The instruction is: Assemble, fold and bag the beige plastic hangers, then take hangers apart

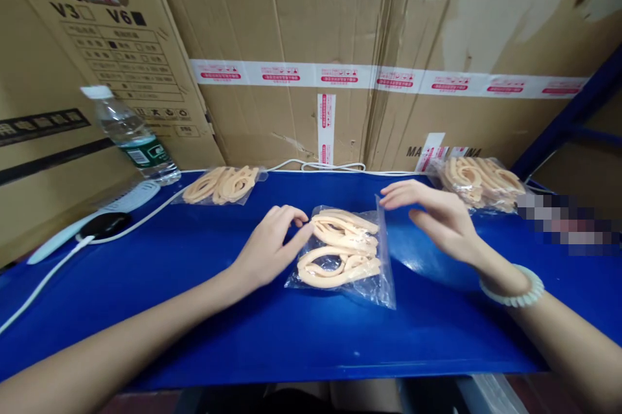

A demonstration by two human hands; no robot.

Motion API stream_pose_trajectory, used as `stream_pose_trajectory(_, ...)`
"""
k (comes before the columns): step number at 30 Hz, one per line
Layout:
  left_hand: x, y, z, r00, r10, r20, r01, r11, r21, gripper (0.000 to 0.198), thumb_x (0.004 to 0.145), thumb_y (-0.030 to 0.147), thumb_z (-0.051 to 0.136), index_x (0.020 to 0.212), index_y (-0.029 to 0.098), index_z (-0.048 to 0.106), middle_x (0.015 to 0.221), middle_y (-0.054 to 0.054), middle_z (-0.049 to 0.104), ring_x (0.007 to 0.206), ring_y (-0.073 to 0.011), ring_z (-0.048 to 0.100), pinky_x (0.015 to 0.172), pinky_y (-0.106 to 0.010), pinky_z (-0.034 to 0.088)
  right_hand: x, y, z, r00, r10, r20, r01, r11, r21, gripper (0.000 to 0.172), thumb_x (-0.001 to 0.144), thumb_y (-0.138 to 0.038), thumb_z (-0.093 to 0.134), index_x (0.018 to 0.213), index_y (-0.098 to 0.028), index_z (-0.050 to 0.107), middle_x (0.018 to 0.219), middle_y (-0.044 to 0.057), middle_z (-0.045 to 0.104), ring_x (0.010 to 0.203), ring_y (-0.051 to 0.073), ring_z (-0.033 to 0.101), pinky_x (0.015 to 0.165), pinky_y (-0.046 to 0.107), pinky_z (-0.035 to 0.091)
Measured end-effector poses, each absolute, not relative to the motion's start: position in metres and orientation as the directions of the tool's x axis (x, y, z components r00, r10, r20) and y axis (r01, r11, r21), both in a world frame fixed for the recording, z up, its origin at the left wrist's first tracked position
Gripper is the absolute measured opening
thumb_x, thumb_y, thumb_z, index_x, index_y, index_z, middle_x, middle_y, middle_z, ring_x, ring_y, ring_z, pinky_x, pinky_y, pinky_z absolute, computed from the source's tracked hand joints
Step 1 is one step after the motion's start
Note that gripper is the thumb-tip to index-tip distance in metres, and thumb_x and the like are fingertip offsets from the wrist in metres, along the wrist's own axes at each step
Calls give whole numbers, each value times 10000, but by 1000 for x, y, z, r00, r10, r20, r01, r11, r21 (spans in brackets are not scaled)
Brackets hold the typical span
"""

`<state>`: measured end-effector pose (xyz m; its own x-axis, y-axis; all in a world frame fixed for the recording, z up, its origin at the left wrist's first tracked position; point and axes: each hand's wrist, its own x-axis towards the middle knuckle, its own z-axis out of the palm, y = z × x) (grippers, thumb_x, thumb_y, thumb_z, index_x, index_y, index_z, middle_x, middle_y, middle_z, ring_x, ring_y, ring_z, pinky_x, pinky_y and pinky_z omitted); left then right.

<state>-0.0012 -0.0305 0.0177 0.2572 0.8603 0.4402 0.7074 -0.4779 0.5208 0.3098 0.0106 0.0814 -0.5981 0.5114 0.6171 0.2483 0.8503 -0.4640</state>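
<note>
A clear plastic bag of peach-coloured curved strips lies flat in front of me, its open-looking edge strip towards the right. At its upper left edge, my left hand has thumb and index finger closed in on the plastic. My right hand hovers by the upper right corner, fingers stretched and thumb apart, the fingertips close to or touching the plastic. A pale beaded bracelet circles the right wrist.
Similar filled bags lie at the back left and back right of the blue table. A water bottle, a black disc and a white cable are at left. Cardboard boxes wall the back.
</note>
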Motion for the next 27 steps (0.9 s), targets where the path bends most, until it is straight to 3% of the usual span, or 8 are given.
stream_pose_trajectory(3, -4, -13, 9, 226, 936, 269, 761, -342, 551, 378, 992, 500, 420, 909, 198, 631, 971, -67, 651, 977, -267, 565, 912, -472, 434, 297, -9, 90, -824, 299, 482, 198, 948, -250, 382, 878, -82, 439, 1160, -204, 666, 1216, 96, 690, 1293, 262, 535, 1098, 480, 429)
stream_pose_trajectory(5, -2, -9, 7, 247, 945, 213, 745, -326, 582, 396, 973, 517, 407, 880, 207, 636, 978, -63, 648, 1006, -278, 563, 931, -487, 414, 290, -16, 89, -883, 259, 391, 195, 961, -196, 398, 865, -89, 430, 1188, -175, 646, 1227, 119, 674, 1299, 273, 512, 1103, 497, 402)
stream_pose_trajectory(8, 0, -11, 12, 237, 961, 143, 660, -267, 702, 375, 918, 520, 449, 815, 201, 618, 898, -55, 648, 917, -258, 593, 864, -438, 448, 288, -18, 87, -903, 273, 332, 211, 954, -211, 303, 848, -131, 418, 1022, -169, 663, 972, 108, 694, 1003, 256, 604, 980, 486, 447)
stream_pose_trajectory(10, -1, -15, 18, 214, 975, 57, 551, -169, 817, 359, 864, 536, 517, 786, 194, 594, 800, -39, 643, 787, -223, 603, 762, -380, 478, 292, -15, 87, -887, 306, 345, 237, 944, -227, 242, 841, -158, 407, 873, -180, 645, 798, 73, 654, 785, 219, 570, 891, 459, 454)
stream_pose_trajectory(14, -1, -24, 28, 135, 986, -93, 246, 57, 968, 384, 767, 557, 657, 775, 188, 549, 706, -10, 635, 692, -180, 629, 669, -307, 518, 303, -2, 86, -870, 444, 214, 388, 885, -259, 247, 861, -156, 419, 752, -185, 639, 690, 34, 646, 651, 177, 541, 832, 391, 441)
stream_pose_trajectory(17, 2, -29, 30, 29, 996, -90, 143, 85, 986, 408, 712, 537, 742, 767, 179, 554, 673, 17, 610, 611, -134, 601, 593, -250, 501, 307, 7, 78, -850, 522, 74, 490, 834, -253, 249, 877, -160, 473, 864, -185, 720, 812, 48, 737, 711, 184, 638, 797, 334, 459)
stream_pose_trajectory(22, 6, -31, 25, -3, 996, -88, 38, 88, 995, 428, 659, 471, 837, 766, 178, 545, 682, 34, 604, 552, -96, 564, 537, -212, 469, 314, 17, 65, -772, 631, 79, 621, 775, -120, 336, 908, -211, 496, 1134, -242, 744, 926, 50, 781, 791, 209, 712, 770, 312, 487)
stream_pose_trajectory(27, 4, -30, 21, 67, 984, -164, -80, 169, 982, 408, 590, 318, 910, 862, 157, 652, 874, -9, 691, 630, -91, 616, 614, -223, 508, 323, 24, 61, -610, 790, -59, 790, 613, 27, 557, 930, -506, 560, 1396, -204, 611, 1108, 147, 744, 915, 308, 723, 772, 386, 513)
